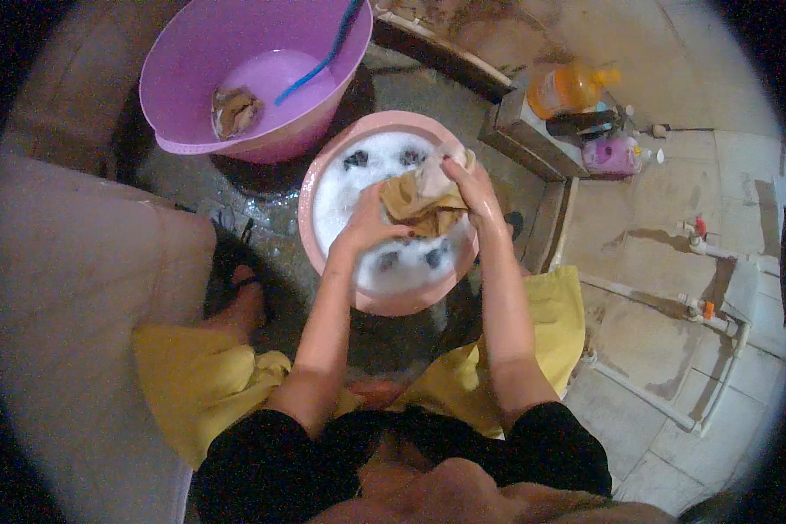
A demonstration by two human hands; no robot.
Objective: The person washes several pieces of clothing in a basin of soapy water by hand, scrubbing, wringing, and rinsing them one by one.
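Observation:
Between my hands is a wet, bunched-up cloth, tan with a pale whitish part. My left hand grips its left side, the thumb reaching along the lower edge and the fingers partly hidden behind it. From the right, my right hand holds the pale end. Both hands are over a round pink basin full of white suds. Dark patches show through the foam; I cannot tell whether they are cloth or water.
At the upper left stands a large purple tub holding some water, a brown cloth and a blue stick. An orange bottle and a pink bottle rest by a ledge. Pipes with taps run along the right wall.

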